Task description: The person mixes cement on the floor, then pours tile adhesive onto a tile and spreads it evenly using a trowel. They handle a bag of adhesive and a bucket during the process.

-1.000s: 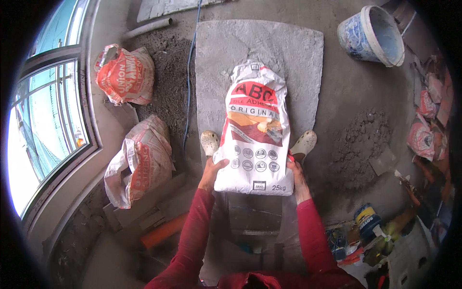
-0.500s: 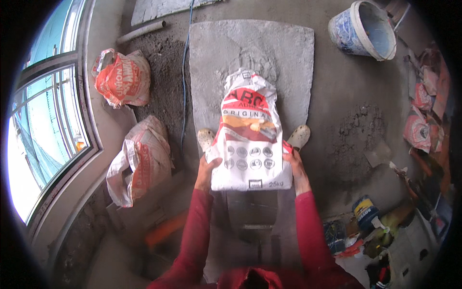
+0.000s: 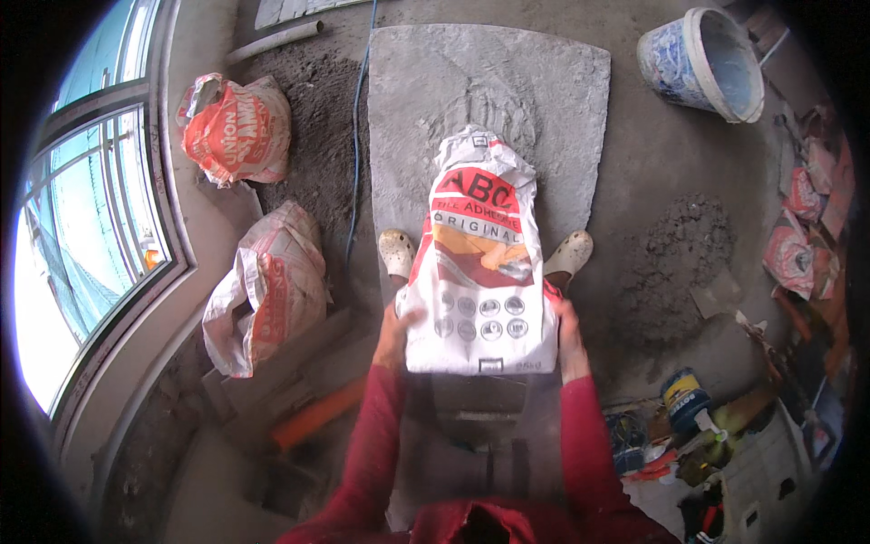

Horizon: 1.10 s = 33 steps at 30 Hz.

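A white sack with red, yellow and brown printing (image 3: 485, 263) is between my hands, its crumpled far end over a grey board (image 3: 408, 109). My left hand (image 3: 393, 337) grips the sack's left side near its bottom edge, fingers partly hidden. On the opposite side, my right hand (image 3: 570, 337) holds the lower corner area, its fingers partly behind the sack. Grey powdery or wet material (image 3: 480, 104) lies on the board just beyond the far end. Whether that end is open, I cannot tell. My light-coloured clogs (image 3: 396, 252) show either side of the sack.
Two used sacks, one upright (image 3: 237, 131) and one slumped (image 3: 272, 290), stand left by a window. A blue cable (image 3: 357, 154) runs beside the board. Far right is a paint-stained bucket (image 3: 702, 63); nearer right lie a blue-yellow tub (image 3: 686, 396), tools and debris.
The sack's near end has come closer to me, and both hands have moved with it. The view has shifted slightly, so the board appears higher in the picture.
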Motion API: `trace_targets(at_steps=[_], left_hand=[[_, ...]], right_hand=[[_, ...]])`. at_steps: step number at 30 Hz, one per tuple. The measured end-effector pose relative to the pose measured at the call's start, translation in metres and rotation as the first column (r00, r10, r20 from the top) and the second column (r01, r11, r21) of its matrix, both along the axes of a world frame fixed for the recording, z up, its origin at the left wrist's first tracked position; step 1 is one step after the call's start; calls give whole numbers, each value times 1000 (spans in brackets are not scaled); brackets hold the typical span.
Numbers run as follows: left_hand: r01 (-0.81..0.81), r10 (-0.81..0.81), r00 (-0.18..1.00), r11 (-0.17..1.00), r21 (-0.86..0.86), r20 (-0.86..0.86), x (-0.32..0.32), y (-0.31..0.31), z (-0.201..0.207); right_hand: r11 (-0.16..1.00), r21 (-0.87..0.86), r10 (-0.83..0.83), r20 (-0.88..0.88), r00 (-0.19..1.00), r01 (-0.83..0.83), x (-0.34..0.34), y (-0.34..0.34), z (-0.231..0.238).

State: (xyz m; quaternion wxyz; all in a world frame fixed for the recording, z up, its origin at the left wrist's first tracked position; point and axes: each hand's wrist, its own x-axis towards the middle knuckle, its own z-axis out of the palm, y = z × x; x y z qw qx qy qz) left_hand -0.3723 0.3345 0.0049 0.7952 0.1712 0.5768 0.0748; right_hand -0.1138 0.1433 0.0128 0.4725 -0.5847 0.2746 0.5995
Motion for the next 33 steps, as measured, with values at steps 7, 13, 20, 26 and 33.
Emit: trace_targets(at_steps=[7, 13, 20, 26, 33], left_hand=[[-28, 35, 999, 966, -259, 20, -8, 30, -61], [444, -452, 892, 862, -244, 25, 36, 84, -131], [212, -197, 952, 976, 43, -233, 33, 29, -153], [309, -334, 857, 942, -128, -393, 16, 9, -182], [388, -359, 873, 921, 24, -329, -6, -16, -226]], right_hand=[[991, 14, 129, 31, 991, -129, 14, 31, -32], [986, 157, 39, 152, 988, -63, -24, -9, -79], [997, 66, 11, 325, 946, -34, -88, -47, -118], [997, -75, -1, 316, 949, 26, -102, -87, -176], [997, -78, 7, -34, 999, -9, -76, -78, -221]])
